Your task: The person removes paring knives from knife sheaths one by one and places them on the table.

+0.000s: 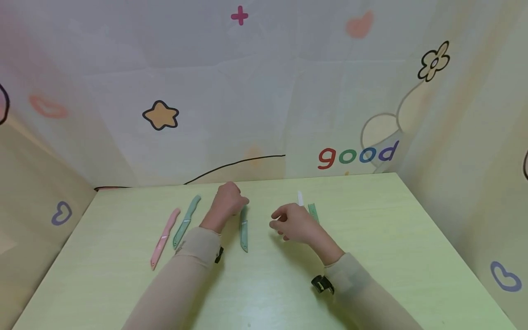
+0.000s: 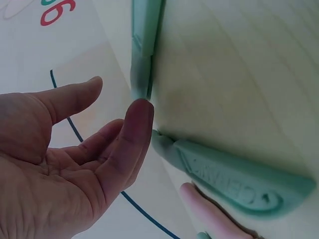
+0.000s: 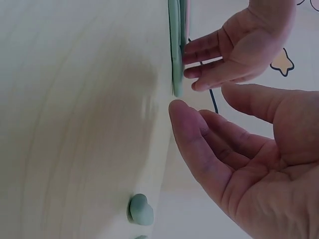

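Observation:
My left hand hovers at the far end of a sheathed green knife, its fingers loosely bent and holding nothing. In the left wrist view its fingertips overlap the tip of that knife's handle, with the thumb apart. To the left lie another green knife, with raised lettering on its sheath, and a pink knife. My right hand is over the table, relaxed and holding nothing. Beyond it show a white blade and a green piece, both partly hidden by the hand.
The pale green table ends at a printed curtain behind, with more curtain along both sides. A dark wrist strap piece shows under the right sleeve.

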`<state>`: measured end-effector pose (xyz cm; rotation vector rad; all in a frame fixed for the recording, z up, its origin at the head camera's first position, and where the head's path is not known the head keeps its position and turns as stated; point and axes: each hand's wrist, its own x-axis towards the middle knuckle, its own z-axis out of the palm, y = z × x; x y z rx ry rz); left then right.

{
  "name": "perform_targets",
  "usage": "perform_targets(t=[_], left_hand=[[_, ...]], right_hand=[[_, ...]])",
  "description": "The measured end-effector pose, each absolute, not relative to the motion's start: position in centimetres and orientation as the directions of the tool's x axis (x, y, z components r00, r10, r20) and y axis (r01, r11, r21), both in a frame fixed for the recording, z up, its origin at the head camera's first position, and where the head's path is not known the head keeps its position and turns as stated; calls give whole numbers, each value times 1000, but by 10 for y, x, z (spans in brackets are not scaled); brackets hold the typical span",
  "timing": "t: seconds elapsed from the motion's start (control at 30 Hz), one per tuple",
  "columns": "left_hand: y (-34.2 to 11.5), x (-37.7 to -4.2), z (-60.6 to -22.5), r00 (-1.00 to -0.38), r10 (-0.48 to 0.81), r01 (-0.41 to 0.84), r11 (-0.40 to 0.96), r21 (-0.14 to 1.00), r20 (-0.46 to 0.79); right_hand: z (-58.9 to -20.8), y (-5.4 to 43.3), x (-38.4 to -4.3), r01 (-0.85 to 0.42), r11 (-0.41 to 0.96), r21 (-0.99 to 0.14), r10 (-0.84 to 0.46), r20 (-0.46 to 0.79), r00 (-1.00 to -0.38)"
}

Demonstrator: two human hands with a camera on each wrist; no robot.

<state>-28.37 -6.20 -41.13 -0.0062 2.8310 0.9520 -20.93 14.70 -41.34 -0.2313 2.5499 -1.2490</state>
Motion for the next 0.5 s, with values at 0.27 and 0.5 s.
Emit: perform_targets(t=[0.27,0.5], left_hand=[[-54,-300,-424,-984,22,-77,841,536,-176],[-50,-326,-452,-983,5,-83,881,466,-184]], right_hand=[[-420,139,-211,18,548,-836,-300,-217,-929],[-427,139,-215,89,464,-881,-303,-253,-919]])
